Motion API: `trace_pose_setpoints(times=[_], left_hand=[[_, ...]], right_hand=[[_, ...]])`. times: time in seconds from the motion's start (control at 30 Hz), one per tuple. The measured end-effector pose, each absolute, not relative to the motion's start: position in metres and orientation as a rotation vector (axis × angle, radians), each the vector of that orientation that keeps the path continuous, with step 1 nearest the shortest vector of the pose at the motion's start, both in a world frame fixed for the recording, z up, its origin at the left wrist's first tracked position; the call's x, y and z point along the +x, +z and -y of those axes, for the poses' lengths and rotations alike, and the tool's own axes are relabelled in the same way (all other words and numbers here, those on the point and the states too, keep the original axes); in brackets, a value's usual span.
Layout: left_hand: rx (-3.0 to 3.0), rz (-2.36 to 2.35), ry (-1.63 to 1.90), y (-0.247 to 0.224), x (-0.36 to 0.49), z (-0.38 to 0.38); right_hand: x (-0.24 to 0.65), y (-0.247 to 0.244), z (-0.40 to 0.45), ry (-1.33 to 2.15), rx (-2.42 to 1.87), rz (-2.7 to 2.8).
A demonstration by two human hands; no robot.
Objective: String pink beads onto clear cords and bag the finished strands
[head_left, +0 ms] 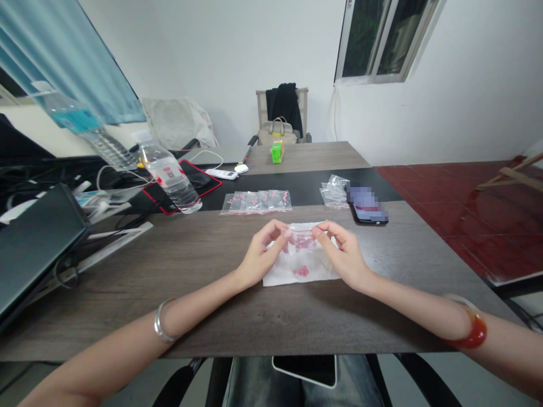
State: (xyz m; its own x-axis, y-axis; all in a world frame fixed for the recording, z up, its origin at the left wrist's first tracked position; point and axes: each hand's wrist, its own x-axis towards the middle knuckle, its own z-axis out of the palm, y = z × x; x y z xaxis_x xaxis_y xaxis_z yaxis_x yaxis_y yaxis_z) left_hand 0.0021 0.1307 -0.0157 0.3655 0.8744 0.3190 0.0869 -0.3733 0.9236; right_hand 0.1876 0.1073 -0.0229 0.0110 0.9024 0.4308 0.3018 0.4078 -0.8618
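My left hand (263, 253) and my right hand (347, 257) pinch the two top corners of a small clear zip bag (302, 230) with a red seal line. They hold it over a white sheet (280, 276), which looks like tissue or paper. A small cluster of pink beads (301, 272) lies on the sheet's near part. More pink pieces show at the bag; I cannot tell whether they are inside it or behind it. Beyond my hands lies an overlapping row of clear bags (258, 202) with small pink pieces in them.
A pile of clear bags (335, 192) lies beside a phone (368, 206) at the right. Two water bottles, one nearer (169, 175), and a dark laptop (38, 243) stand left. Farther back are a green box (277, 152) and a white power strip (222, 174). A white-edged device (307, 368) rests on my lap.
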Motion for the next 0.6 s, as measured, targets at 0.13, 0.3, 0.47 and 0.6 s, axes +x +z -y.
trace_pose_setpoints(times=[0.13,0.3,0.47,0.6], left_hand=[[1.689,-0.872,1.114,-0.0169,0.0027,-0.1286],[1.633,-0.867,1.158,-0.0172,0.0048,-0.1280],[1.631,-0.855,1.176,-0.0179,0.0044,-0.1269],[1.639,-0.856,1.172,-0.0162,0.0043,-0.1234]], right_hand=[[0.1897,-0.0261,-0.1123,0.809,-1.118,1.430],[0.1892,-0.0249,-0.1112,0.803,-1.097,1.485],[0.1891,-0.0227,-0.1101,0.804,-1.066,1.494],[0.1898,-0.0211,-0.1091,0.829,-1.047,1.490]])
